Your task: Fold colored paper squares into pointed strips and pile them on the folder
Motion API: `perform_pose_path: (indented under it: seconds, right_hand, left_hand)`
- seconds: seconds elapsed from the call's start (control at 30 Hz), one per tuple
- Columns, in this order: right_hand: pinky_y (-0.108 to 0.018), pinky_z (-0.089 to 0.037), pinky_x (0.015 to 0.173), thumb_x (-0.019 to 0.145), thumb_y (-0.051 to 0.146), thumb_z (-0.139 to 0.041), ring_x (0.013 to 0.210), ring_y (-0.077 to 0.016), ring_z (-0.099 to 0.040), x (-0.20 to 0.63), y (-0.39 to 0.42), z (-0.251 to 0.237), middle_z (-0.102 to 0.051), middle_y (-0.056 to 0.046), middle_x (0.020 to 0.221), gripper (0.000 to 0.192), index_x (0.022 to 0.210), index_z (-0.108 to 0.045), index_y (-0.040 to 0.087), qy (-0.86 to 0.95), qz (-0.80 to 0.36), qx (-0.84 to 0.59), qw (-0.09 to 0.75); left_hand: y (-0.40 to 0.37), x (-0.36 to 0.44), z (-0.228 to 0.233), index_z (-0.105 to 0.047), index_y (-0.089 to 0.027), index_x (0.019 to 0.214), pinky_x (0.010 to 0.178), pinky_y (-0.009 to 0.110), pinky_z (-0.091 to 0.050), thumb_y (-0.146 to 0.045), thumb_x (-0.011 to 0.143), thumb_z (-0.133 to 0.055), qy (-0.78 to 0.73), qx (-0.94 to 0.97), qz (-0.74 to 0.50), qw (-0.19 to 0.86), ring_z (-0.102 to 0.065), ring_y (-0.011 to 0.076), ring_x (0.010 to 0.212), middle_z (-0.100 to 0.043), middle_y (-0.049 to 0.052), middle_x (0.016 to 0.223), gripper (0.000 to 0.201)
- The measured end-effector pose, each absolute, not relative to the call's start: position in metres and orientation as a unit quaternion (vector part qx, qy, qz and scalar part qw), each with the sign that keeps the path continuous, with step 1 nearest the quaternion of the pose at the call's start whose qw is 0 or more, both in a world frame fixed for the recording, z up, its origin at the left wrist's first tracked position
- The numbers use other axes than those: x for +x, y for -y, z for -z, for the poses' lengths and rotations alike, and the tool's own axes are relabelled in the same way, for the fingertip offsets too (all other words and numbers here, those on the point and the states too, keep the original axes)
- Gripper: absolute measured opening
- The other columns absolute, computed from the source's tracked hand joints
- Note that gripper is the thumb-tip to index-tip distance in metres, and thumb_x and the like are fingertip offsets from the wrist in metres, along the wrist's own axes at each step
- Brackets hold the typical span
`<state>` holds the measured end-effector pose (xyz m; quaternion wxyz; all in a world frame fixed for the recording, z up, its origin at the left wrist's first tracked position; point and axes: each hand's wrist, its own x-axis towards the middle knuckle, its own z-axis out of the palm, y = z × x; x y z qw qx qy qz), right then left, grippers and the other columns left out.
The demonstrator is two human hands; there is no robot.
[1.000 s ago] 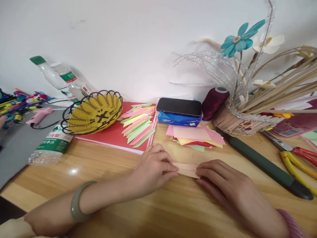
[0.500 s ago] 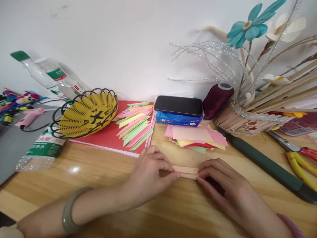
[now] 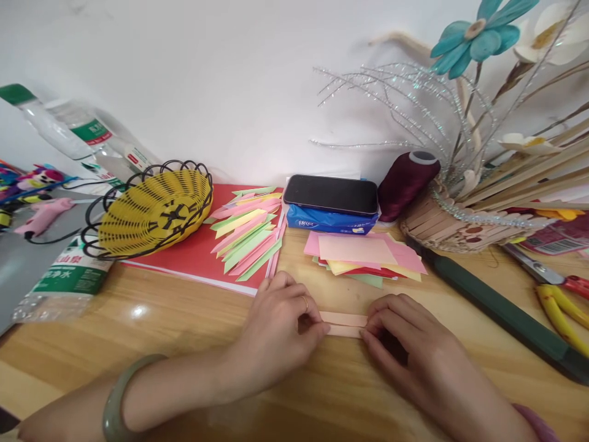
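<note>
Pinching each end, left hand [image 3: 280, 322] and right hand [image 3: 405, 344] grip a narrow folded peach paper strip [image 3: 344, 324] flat on the wooden desk [image 3: 184, 325].

Plain white wall [image 3: 207, 73] runs behind, matte, with faint shadows cast low along it. Light wood tabletop [image 3: 184, 319], visible grain, butts against the wall; a bright glare spot sits on its left part. Grey surface [image 3: 18, 270] adjoins at far left.
</note>
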<state>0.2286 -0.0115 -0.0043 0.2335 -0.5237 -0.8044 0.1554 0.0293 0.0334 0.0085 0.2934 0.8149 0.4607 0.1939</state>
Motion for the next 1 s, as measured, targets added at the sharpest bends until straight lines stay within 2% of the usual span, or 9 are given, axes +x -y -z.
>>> perform_pose_path:
  seconds: [0.3,0.33,0.4,0.5,0.6,0.7,0.83,1.0]
  right_hand:
    - [-0.034,-0.044,0.065,0.085,0.018,-0.046,0.075,-0.0184,-0.051,0.231,0.014,0.008,-0.053,-0.005,0.08,0.009,0.077,-0.049,0.018,0.826,-0.074,-0.515,0.216]
    - [-0.035,-0.045,0.067,0.086,0.019,-0.044,0.079,-0.0196,-0.052,0.231,0.015,0.008,-0.054,-0.007,0.085,0.008,0.083,-0.052,0.017,0.836,-0.05,-0.503,0.214]
    - [-0.038,-0.046,0.074,0.088,0.017,-0.038,0.091,-0.0221,-0.052,0.23,0.018,0.008,-0.056,-0.01,0.097,0.022,0.102,-0.054,0.016,0.867,-0.007,-0.457,0.2]
    - [-0.039,-0.046,0.082,0.089,0.01,-0.026,0.101,-0.0225,-0.05,0.229,0.021,0.01,-0.057,-0.01,0.107,0.039,0.121,-0.049,0.015,0.905,0.012,-0.388,0.172]
    - [-0.038,-0.048,0.083,0.089,0.009,-0.023,0.1,-0.0219,-0.051,0.227,0.023,0.012,-0.058,-0.012,0.107,0.042,0.123,-0.048,0.011,0.907,0.016,-0.385,0.168]
    - [-0.036,-0.051,0.079,0.089,0.009,-0.023,0.096,-0.0218,-0.053,0.226,0.022,0.01,-0.06,-0.012,0.105,0.042,0.12,-0.05,0.009,0.912,0.033,-0.379,0.157]
    - [-0.034,-0.053,0.075,0.087,0.006,-0.025,0.093,-0.0219,-0.055,0.226,0.022,0.005,-0.062,-0.012,0.1,0.041,0.117,-0.053,0.007,0.92,0.053,-0.363,0.139]
    - [-0.036,-0.051,0.082,0.088,0.008,-0.027,0.101,-0.0218,-0.052,0.229,0.024,0.01,-0.059,-0.012,0.109,0.043,0.127,-0.045,0.011,0.907,-0.003,-0.389,0.159]
  left_hand:
    - [-0.029,0.031,-0.002,-0.057,-0.016,0.062,0.071,0.034,-0.034,-0.018,0.073,-0.064,-0.427,0.861,-0.203,0.186,-0.045,0.0179,0.077,-0.057,-0.001,0.065,0.013]
    - [-0.029,0.031,-0.001,-0.057,-0.016,0.063,0.071,0.034,-0.034,-0.018,0.074,-0.063,-0.424,0.864,-0.204,0.18,-0.045,0.0179,0.077,-0.058,-0.001,0.065,0.013]
    - [-0.03,0.032,0.0,-0.057,-0.016,0.063,0.071,0.034,-0.035,-0.019,0.075,-0.062,-0.418,0.868,-0.206,0.17,-0.045,0.0178,0.076,-0.058,-0.001,0.066,0.014]
    - [-0.03,0.03,0.001,-0.056,-0.016,0.063,0.073,0.035,-0.037,-0.023,0.078,-0.061,-0.411,0.875,-0.203,0.157,-0.046,0.0179,0.076,-0.058,0.0,0.067,0.017]
    - [-0.031,0.024,0.002,-0.058,-0.016,0.074,0.071,0.033,-0.04,-0.024,0.076,-0.064,-0.388,0.885,-0.213,0.144,-0.047,0.0176,0.076,-0.06,0.001,0.073,0.011]
    - [-0.033,0.016,0.002,-0.059,-0.017,0.09,0.073,0.03,-0.043,-0.021,0.084,-0.057,-0.312,0.916,-0.239,0.081,-0.049,0.0171,0.085,-0.062,0.003,0.092,0.008]
    - [-0.033,0.006,-0.001,-0.057,-0.011,0.106,0.081,0.033,-0.043,-0.015,0.093,-0.04,-0.196,0.962,-0.191,-0.019,-0.052,0.0176,0.091,-0.063,0.006,0.095,0.022]
    - [-0.022,0.002,-0.004,-0.051,-0.003,0.116,0.088,0.039,-0.041,-0.011,0.092,-0.036,-0.14,0.977,-0.132,-0.091,-0.052,0.0231,0.102,-0.062,0.014,0.102,0.03]
